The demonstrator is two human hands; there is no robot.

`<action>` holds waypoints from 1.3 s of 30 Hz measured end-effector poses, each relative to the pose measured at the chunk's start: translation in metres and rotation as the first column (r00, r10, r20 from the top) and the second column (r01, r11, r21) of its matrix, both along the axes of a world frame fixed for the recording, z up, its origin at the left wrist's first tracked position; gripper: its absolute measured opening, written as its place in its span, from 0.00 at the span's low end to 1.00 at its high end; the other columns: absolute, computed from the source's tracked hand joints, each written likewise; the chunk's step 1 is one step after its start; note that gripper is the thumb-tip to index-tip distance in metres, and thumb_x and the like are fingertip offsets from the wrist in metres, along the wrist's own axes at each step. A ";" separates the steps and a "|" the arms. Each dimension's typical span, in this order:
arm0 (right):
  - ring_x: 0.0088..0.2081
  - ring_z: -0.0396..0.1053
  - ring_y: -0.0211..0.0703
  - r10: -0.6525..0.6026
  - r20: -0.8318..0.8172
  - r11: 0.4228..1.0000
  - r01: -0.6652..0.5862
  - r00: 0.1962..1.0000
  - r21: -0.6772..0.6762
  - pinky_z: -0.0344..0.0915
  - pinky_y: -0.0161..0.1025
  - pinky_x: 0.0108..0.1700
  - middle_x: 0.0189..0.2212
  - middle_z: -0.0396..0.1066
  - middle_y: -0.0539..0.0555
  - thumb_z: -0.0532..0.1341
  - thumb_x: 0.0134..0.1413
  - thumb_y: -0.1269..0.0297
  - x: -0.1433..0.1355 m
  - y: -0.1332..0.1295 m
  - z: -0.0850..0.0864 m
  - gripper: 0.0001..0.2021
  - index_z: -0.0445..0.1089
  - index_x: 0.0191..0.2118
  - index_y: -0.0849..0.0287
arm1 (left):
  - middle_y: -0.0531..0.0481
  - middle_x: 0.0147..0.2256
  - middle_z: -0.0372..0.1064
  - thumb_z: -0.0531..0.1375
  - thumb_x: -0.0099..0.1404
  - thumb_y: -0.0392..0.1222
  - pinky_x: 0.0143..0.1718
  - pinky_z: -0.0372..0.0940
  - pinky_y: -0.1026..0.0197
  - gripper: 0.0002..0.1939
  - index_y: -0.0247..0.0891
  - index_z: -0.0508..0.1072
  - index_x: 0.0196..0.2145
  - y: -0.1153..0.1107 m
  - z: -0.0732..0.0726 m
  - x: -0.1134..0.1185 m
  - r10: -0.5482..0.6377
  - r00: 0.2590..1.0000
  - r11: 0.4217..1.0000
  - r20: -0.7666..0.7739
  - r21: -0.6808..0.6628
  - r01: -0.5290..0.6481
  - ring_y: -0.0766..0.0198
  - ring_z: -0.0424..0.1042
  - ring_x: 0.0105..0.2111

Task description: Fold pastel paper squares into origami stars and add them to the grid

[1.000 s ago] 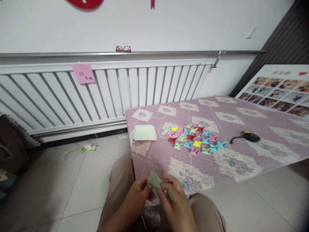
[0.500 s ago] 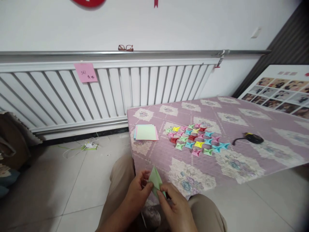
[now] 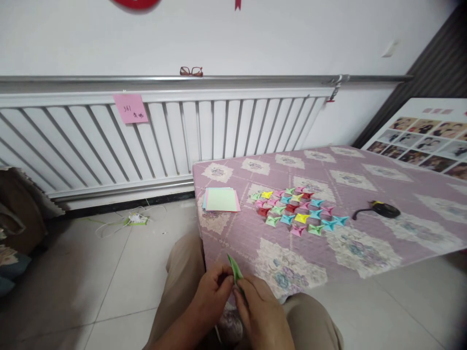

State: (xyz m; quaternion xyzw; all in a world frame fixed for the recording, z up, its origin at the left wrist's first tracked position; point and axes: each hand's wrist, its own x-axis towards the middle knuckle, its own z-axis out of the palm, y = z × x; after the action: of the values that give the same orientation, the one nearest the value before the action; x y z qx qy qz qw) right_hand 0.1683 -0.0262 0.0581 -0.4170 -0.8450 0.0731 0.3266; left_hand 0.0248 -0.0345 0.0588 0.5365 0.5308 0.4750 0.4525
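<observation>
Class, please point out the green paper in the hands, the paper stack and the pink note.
Green paper [image 3: 235, 269]: head view, on its upper folded part.
Paper stack [image 3: 221, 199]: head view, on its top sheet.
Pink note [image 3: 130, 108]: head view, mid-sheet.

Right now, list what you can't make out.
Head view throughout:
Green paper, lower part: covered by the left hand and right hand.
Sheet stack, lower layers: mostly under the top sheet.
Red wall decoration: cut off by the top edge.
Photo board: cut off by the right edge.
Pink note, lower writing: too small and blurred.
</observation>
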 end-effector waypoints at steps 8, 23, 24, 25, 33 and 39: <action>0.37 0.71 0.45 -0.008 0.089 1.000 0.007 0.996 0.021 0.70 0.40 0.38 0.37 0.72 0.54 0.55 0.56 0.72 -0.003 -0.004 -0.001 0.09 0.68 0.41 0.56 | 0.51 0.32 0.67 0.58 0.59 0.46 0.39 0.61 0.63 0.10 0.37 0.68 0.33 0.003 -0.001 0.000 -0.015 0.976 0.989 0.218 -0.138 0.046 0.62 0.66 0.35; 0.37 0.70 0.45 0.016 0.232 0.999 -0.005 0.973 -0.046 0.66 0.38 0.38 0.36 0.71 0.54 0.54 0.45 0.83 0.006 0.001 -0.013 0.19 0.69 0.41 0.57 | 0.53 0.29 0.69 0.51 0.62 0.35 0.30 0.54 0.64 0.06 0.38 0.67 0.30 0.014 0.016 -0.008 -0.102 0.797 0.995 -0.596 -0.057 0.086 0.65 0.64 0.28; 0.37 0.69 0.44 0.016 0.262 1.000 -0.008 0.965 -0.030 0.65 0.37 0.38 0.36 0.71 0.53 0.54 0.45 0.83 0.007 0.003 -0.013 0.18 0.69 0.40 0.56 | 0.52 0.29 0.69 0.51 0.61 0.35 0.29 0.54 0.64 0.06 0.39 0.67 0.30 0.015 0.018 -0.008 -0.115 0.774 0.993 -0.623 -0.057 0.103 0.65 0.64 0.28; 0.36 0.69 0.44 0.016 0.290 1.000 -0.014 0.957 -0.008 0.64 0.36 0.37 0.35 0.71 0.53 0.55 0.45 0.83 0.007 0.005 -0.013 0.18 0.69 0.40 0.56 | 0.52 0.30 0.70 0.51 0.61 0.35 0.29 0.53 0.63 0.06 0.39 0.68 0.30 0.016 0.019 -0.008 -0.126 0.750 0.991 -0.650 -0.058 0.117 0.65 0.64 0.28; 0.30 0.67 0.41 0.029 0.438 0.985 -0.099 0.898 0.138 0.57 0.36 0.34 0.26 0.68 0.48 0.59 0.47 0.81 0.015 0.020 0.001 0.11 0.67 0.29 0.55 | 0.50 0.29 0.71 0.51 0.61 0.35 0.28 0.52 0.63 0.08 0.38 0.70 0.30 0.027 0.032 -0.010 -0.201 0.626 0.970 -0.753 -0.065 0.233 0.64 0.64 0.27; 0.31 0.65 0.42 0.046 0.423 0.990 -0.100 0.905 0.104 0.55 0.37 0.33 0.26 0.67 0.49 0.58 0.48 0.80 0.024 0.023 0.018 0.11 0.66 0.28 0.55 | 0.51 0.29 0.71 0.51 0.60 0.34 0.28 0.52 0.63 0.09 0.38 0.71 0.30 0.029 0.050 -0.016 -0.218 0.597 0.963 -0.772 -0.074 0.258 0.64 0.65 0.27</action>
State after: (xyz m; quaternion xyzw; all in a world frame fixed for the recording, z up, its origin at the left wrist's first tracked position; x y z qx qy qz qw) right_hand 0.1920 -0.0029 0.0762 -0.3700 -0.9133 -0.0583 0.1598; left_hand 0.0087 -0.0057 0.1091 0.7640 0.5858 0.1460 0.2275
